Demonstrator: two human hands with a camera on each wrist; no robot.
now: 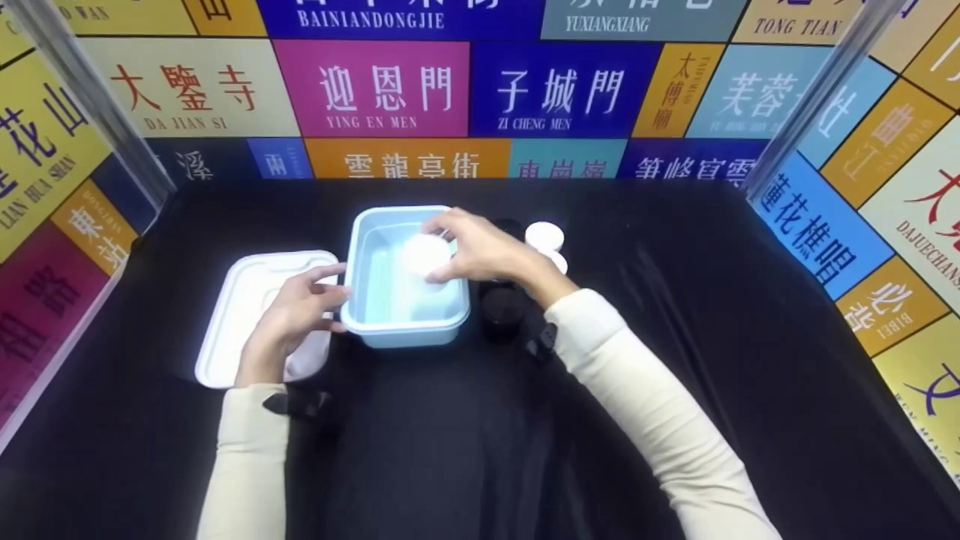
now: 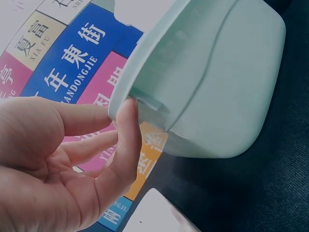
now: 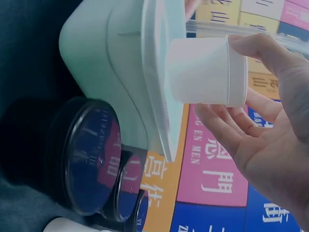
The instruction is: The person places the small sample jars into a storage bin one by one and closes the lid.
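My right hand (image 1: 480,244) grips a white cylindrical jar (image 1: 427,255) by its lid end, thumb on one side and fingers on the other. The jar is over the opening of a pale blue-green plastic box (image 1: 412,337), partly past its rim in the right wrist view. At the box's left side, my left hand (image 1: 292,311) pinches the rim between thumb and fingers, seen close up in the left wrist view. Below that hand lies a flat white lid (image 1: 232,322), partly covered by it. The right hand hides part of the box's far corner.
Right of the box stand several black jars (image 3: 94,157) with glossy dark lids, partly behind the right forearm. Beyond them are white jars (image 1: 544,237). A black cloth (image 1: 435,442) covers the table, and printed panels (image 1: 375,90) rise behind and at both sides.
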